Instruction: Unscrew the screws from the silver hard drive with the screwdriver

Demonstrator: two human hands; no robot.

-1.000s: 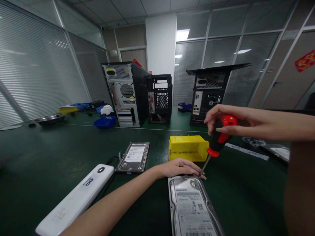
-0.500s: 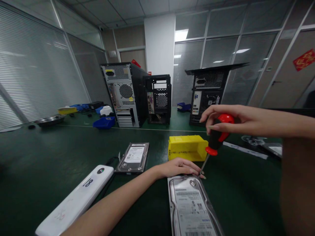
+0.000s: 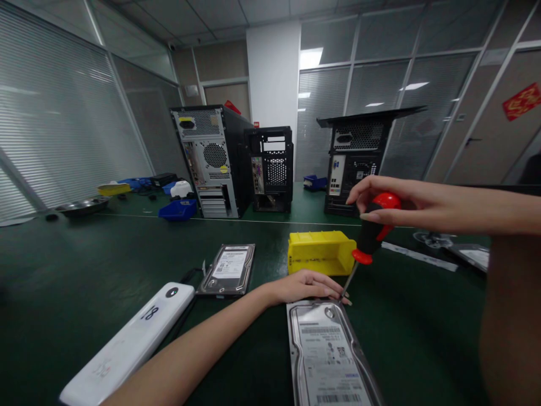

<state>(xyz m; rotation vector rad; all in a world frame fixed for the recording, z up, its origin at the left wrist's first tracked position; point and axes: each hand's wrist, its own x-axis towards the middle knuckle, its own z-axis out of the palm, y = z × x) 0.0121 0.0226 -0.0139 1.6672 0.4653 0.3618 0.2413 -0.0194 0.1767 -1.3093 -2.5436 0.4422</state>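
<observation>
Hard drive (image 3: 327, 355) at lower centre-right, bin (image 3: 315, 242) behind it; second drive (image 3: 228, 269) left of bin, screwdriver (image 3: 369, 237) to its right

Glass partitions (image 3: 389, 28) with blinds (image 3: 319, 141) flanked a white pillar (image 3: 273, 101); a red decoration (image 3: 522, 101) hung on a door (image 3: 501, 138) far to the pillar's right.

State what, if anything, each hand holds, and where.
The right hand holds a metal-shafted red-and-black screwdriver by its handle. The left hand lies at the far edge of the nearer silver rectangular metal hard drive; whether it grips cannot be told.
</observation>
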